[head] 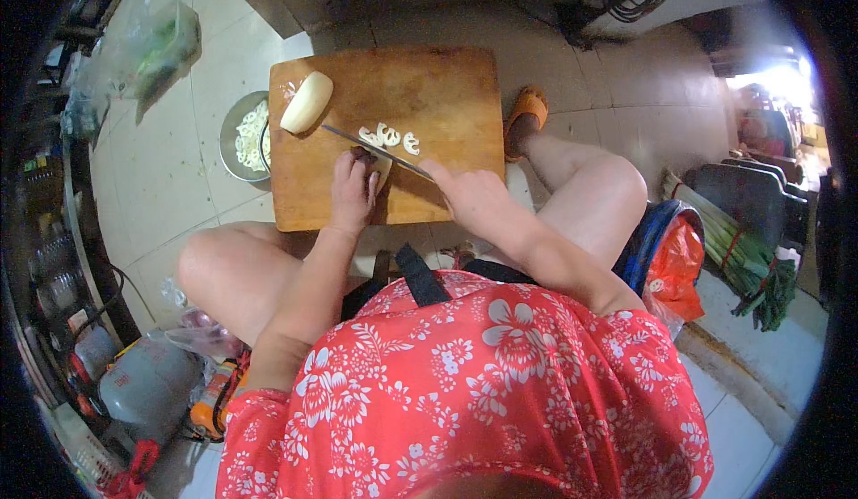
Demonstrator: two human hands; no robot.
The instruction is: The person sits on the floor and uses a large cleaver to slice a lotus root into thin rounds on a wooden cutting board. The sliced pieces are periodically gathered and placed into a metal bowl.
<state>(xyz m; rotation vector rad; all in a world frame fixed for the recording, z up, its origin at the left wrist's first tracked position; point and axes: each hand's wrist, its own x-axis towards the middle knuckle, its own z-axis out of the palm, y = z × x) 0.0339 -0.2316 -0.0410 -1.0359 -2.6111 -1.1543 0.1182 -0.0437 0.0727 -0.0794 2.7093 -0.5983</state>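
A wooden cutting board lies before me. My left hand presses a piece of lotus root against the board, and its fingers partly hide the piece. In my right hand is the handle of a knife, whose blade slants across the board beside my left fingertips. Several cut lotus root slices rest just beyond the blade. At the board's far left corner lies a peeled lotus root section, touched by neither hand.
Left of the board stands a metal bowl holding many lotus root slices. A blue bucket lined with an orange-red bag is by my right knee, near bundled leeks. A grey gas cylinder stands at lower left. My orange-sandaled foot flanks the board.
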